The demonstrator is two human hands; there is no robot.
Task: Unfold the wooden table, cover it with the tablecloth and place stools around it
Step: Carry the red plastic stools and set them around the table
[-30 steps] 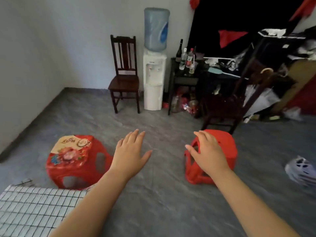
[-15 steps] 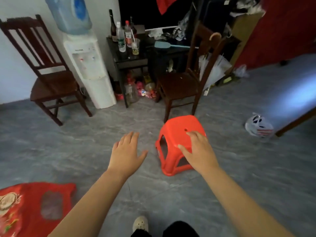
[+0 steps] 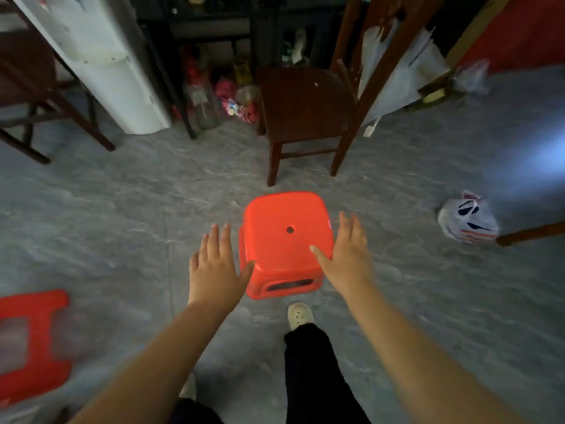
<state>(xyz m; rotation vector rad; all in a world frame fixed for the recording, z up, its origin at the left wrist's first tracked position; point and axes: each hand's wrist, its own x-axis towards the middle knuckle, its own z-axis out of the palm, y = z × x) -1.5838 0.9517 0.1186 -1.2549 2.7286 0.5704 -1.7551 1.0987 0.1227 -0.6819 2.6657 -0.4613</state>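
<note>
A small red plastic stool [image 3: 286, 240] stands upright on the grey floor just in front of my foot, a small hole in the middle of its seat. My left hand [image 3: 215, 270] is spread open at the stool's left side, thumb near its front left corner. My right hand [image 3: 347, 254] is open at the stool's right side, thumb lying over the seat's right edge. Neither hand grips it. A second red stool [image 3: 33, 341] shows blurred at the lower left edge. The table and tablecloth are out of view.
A dark wooden chair [image 3: 305, 111] stands right behind the stool. A white water dispenser [image 3: 107, 65] and another wooden chair [image 3: 36, 96] are at the back left. A white plastic bag [image 3: 467, 223] lies on the floor at the right beside a wooden leg [image 3: 532, 234].
The view has swung right and down toward the plain red stool, and I have stepped closer. Both hands have come to either side of the stool. The tablecloth corner has left the view.
</note>
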